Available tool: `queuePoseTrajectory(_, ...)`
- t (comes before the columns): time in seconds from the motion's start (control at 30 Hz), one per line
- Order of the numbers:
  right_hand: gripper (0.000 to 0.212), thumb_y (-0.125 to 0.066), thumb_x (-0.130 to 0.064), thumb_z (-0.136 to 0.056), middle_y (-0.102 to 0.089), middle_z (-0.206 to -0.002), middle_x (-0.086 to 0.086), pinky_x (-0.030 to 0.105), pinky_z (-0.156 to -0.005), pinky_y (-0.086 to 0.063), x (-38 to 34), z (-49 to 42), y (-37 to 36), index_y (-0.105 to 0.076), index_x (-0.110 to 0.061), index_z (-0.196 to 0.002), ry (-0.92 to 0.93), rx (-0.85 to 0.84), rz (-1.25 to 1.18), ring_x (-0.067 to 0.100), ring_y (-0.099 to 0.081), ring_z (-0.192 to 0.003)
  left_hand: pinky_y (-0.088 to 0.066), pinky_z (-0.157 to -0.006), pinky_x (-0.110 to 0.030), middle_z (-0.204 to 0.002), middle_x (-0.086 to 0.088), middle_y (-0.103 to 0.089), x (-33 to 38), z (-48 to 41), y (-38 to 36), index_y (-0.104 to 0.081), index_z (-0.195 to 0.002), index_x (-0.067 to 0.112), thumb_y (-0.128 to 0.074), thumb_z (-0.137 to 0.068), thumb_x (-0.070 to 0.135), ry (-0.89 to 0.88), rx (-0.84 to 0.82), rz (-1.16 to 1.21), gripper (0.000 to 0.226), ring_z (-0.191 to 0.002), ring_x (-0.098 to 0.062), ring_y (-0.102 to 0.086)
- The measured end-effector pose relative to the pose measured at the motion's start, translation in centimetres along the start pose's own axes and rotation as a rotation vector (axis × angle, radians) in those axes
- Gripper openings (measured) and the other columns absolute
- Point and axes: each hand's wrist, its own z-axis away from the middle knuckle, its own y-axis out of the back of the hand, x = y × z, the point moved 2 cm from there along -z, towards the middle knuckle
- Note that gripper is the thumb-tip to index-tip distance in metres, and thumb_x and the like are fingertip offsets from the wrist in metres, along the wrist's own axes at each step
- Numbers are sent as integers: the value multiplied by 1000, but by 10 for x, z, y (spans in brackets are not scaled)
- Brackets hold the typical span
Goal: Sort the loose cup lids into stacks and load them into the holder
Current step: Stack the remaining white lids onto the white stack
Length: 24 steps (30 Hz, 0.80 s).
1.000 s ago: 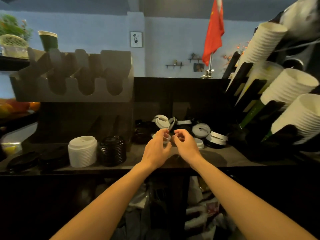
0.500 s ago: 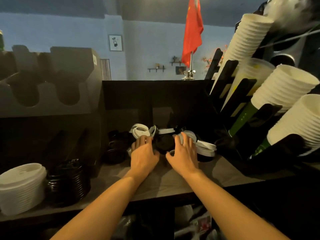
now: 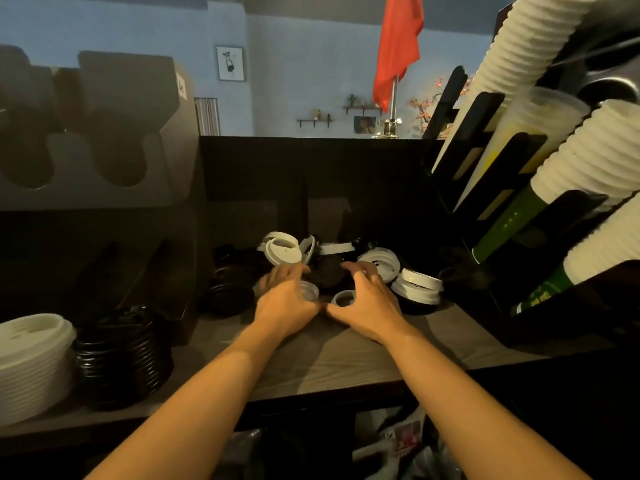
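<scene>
The loose lids lie in a jumble, white and black mixed, at the back of the worktop, against the dark rear panel; your left hand and right hand are down on the near edge of that pile, thumbs almost meeting; the fingers of both curve over a black lid between them, though blur hides whether they grip it; a small white lid sits by your right thumb; off to your left stand a white stack and a black stack, side by side; above them is the grey holder; to your right, a rack of paper cups.
</scene>
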Motion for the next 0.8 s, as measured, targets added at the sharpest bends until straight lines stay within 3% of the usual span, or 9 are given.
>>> queuePoseTrajectory(0.07,87,-70,-60,-78,-34,-150,3,39,-106,-40,-2,7,2,-30,-32,-149,3,6,90,25,-39,-136,-31,-115,-42,-147,-4,-43,-6,2,3,-43,-143,26,-71,-84,44,96,-67,-34,68,-139,-26,-38)
queuePoseTrajectory(0.13,86,-67,-63,-77,-38,-148,3,42,-105,-42,-5,12,1,-32,-30,-148,12,-7,153,26,-40,-135,-40,-105,-41,-143,-6,-45,-8,6,3,-44,-139,26,-70,-85,47,166,-134,8,64,-131,-28,-47)
queuePoseTrajectory(0.27,72,-66,-53,-81,-46,-140,2,39,-99,-44,-8,17,6,-39,-29,-143,14,-4,109,24,-44,-131,-48,-87,-37,-120,-3,-62,2,13,7,-52,-123,25,-63,-89,54,117,-29,37,47,-109,-25,-61)
queuePoseTrajectory(0.37,62,-68,-47,-84,-50,-134,0,34,-94,-45,-11,20,13,-46,-25,-138,42,130,-13,20,-48,-124,-55,-88,-42,-106,0,-69,8,17,13,-62,-120,23,-54,-97,56,96,48,402,40,-100,-21,-66)
queuePoseTrajectory(0.47,67,-68,-51,-86,-47,-137,-1,29,-100,-41,-15,22,14,-47,-19,-142,128,254,-82,17,-43,-128,-62,-80,-44,-103,-6,-74,16,20,14,-66,-119,20,-48,-105,41,138,30,863,32,-90,-20,-73)
queuePoseTrajectory(0.53,72,-68,-55,-86,-45,-140,-2,29,-103,-41,-17,22,12,-47,-18,-144,175,282,-84,15,-41,-130,-62,-82,-44,-107,-9,-75,18,20,13,-66,-122,18,-46,-106,39,222,-43,1066,33,-95,-23,-74)
queuePoseTrajectory(0.63,77,-70,-57,-83,-44,-137,-2,27,-102,-41,-19,20,10,-48,-17,-144,221,293,-48,14,-40,-128,-56,-96,-51,-119,-13,-74,18,20,10,-63,-130,15,-43,-107,40,303,-177,1302,40,-111,-30,-70)
queuePoseTrajectory(0.8,84,-75,-55,-80,-40,-138,-1,21,-101,-36,-19,19,7,-44,-14,-146,263,291,-45,12,-38,-128,-52,-102,-50,-119,-13,-74,24,22,10,-64,-126,17,-30,-108,46,324,-302,1398,48,-114,-30,-69)
